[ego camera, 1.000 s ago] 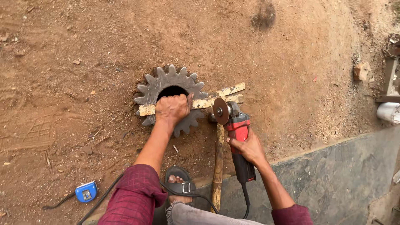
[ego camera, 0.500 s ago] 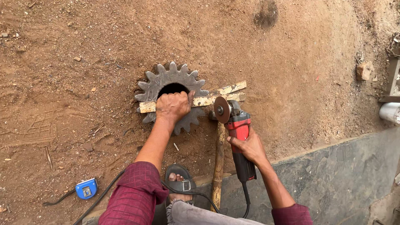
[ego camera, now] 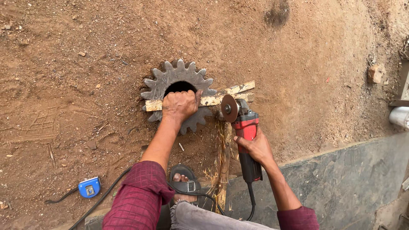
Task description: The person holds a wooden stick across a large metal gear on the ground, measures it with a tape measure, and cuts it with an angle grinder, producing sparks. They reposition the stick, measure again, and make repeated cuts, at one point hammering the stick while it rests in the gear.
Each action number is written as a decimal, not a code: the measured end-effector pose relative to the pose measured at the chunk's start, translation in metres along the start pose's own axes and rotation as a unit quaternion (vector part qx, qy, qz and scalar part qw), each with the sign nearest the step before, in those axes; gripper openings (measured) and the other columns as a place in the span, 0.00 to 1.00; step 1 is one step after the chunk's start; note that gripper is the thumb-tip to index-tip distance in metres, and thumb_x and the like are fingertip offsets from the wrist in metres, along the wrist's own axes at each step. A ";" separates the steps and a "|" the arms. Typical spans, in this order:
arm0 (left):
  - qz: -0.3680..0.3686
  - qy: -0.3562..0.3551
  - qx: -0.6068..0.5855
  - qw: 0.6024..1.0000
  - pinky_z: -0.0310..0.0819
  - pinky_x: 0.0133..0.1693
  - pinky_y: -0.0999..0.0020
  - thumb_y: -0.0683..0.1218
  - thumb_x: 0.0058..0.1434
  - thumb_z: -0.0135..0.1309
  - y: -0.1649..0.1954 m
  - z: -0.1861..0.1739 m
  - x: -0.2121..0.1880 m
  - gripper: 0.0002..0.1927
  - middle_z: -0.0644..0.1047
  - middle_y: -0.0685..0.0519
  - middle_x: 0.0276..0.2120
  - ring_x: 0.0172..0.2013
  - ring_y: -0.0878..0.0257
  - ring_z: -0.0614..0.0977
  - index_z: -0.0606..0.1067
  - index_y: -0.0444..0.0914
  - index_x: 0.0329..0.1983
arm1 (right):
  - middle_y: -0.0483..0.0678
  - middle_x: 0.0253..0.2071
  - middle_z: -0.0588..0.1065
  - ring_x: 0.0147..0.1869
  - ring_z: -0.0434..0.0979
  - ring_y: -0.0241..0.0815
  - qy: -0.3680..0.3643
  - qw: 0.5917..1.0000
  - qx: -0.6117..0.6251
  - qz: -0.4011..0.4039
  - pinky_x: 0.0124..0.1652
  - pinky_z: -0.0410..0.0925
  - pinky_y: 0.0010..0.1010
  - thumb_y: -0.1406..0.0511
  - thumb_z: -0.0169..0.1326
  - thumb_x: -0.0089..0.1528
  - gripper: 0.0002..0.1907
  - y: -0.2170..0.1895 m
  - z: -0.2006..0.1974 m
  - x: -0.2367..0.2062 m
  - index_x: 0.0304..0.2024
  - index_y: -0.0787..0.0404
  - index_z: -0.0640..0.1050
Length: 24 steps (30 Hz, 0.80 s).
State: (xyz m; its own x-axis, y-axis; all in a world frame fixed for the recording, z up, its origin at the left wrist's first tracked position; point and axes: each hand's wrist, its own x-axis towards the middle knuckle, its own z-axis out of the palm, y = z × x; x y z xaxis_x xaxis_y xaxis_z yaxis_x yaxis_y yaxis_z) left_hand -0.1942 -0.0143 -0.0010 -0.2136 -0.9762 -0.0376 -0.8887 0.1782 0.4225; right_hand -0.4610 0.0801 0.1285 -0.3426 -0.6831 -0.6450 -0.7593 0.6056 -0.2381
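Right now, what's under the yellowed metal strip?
The toothed gear lies under the metal strip, on bare dirt. The left hand covers the strip's middle, so contact there is hidden.

Left hand (ego camera: 180,105) covering the middle of the flat metal strip (ego camera: 221,99) and the lower edge of the bore in the large gear (ego camera: 179,81); contact between strip and gear beneath the palm not visible. Cutting disc (ego camera: 229,108) of the red angle grinder (ego camera: 245,136) seen edge-on, blurred; exact contact point with strip hidden by spark spray. Grinder grip wrapped by right hand (ego camera: 255,148), switch concealed. Cable cut off at bottom edge. Pipe end (ego camera: 399,116) and grey frame cropped at right edge. Blue tape measure (ego camera: 88,187) markings too small to resolve. Sandalled foot (ego camera: 184,184) partly under sleeve.
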 end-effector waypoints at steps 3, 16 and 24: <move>0.007 -0.003 -0.003 1.000 0.74 0.16 0.56 0.63 0.75 0.32 0.000 0.002 0.000 0.35 0.77 0.46 0.14 0.13 0.53 0.79 0.75 0.42 0.19 | 0.59 0.42 0.81 0.43 0.84 0.52 0.008 1.000 -0.006 -0.008 0.46 0.76 0.42 0.48 0.68 0.46 0.42 0.004 0.001 0.003 0.55 0.65 0.72; -0.002 -0.093 -0.024 0.995 0.72 0.13 0.61 0.64 0.76 0.24 0.001 0.008 0.007 0.37 0.74 0.51 0.12 0.10 0.62 0.75 0.71 0.43 0.18 | 0.59 0.43 0.82 0.42 0.85 0.51 -0.004 1.000 0.008 0.016 0.44 0.78 0.40 0.49 0.66 0.48 0.44 0.008 0.006 0.014 0.61 0.62 0.69; -0.004 -0.070 -0.033 0.997 0.74 0.16 0.59 0.63 0.75 0.27 0.003 0.005 0.006 0.36 0.77 0.49 0.14 0.12 0.58 0.78 0.75 0.43 0.20 | 0.57 0.44 0.82 0.44 0.85 0.50 0.014 1.000 0.014 -0.014 0.46 0.77 0.42 0.49 0.68 0.48 0.42 0.008 0.006 0.016 0.58 0.64 0.71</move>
State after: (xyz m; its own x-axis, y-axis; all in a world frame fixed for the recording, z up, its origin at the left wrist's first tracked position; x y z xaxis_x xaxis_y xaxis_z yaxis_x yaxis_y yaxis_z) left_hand -0.2005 -0.0192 -0.0047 -0.2656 -0.9498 -0.1652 -0.8626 0.1576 0.4807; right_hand -0.4691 0.0771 0.1117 -0.3373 -0.7111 -0.6170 -0.7527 0.5973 -0.2770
